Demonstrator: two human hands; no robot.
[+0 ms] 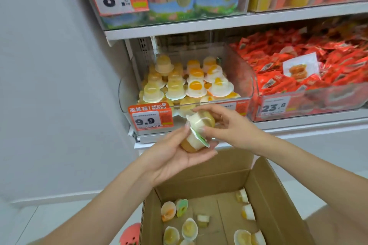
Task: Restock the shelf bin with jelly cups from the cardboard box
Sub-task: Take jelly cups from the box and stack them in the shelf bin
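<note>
Two jelly cups held between the cardboard box (264, 189) below and the shelf bin (244, 77) above and ahead. Upper cup (201, 120) pinched by the right hand (229, 128), thumb and fingers (199, 108) closed narrowly on its rim and body. Lower cup (196, 141) cradled in the left hand (169, 155), palm up, fingers curled round it, thumb against the lid edge. The two cups touching, stacked nearly lid to lid, the shared axis tilted from lower left to upper right.

Deciding relation: bin opening directly beyond and above the held pair, its front wall just behind the right hand. Right hand nearer the bin; left hand lower and nearer the box. Judged: upper cup ready to travel up and over the front wall, rim kept level so it seats among the rows; lower cup to follow.

Count, bin: roughly fourteen cups in sight through the clear wall, in two kinds, pale yellow at left and white with orange centres at right; lower layers partly hidden, exact total not determinable. Room left toward the back.

Count, box: about nine cups loose on the bottom, some on their sides, some cut off by the frame edge. Held: two.

Also present: orange price label (150, 116) on the bin front; neighbouring bin of red packets (310, 59) to the right.
</note>
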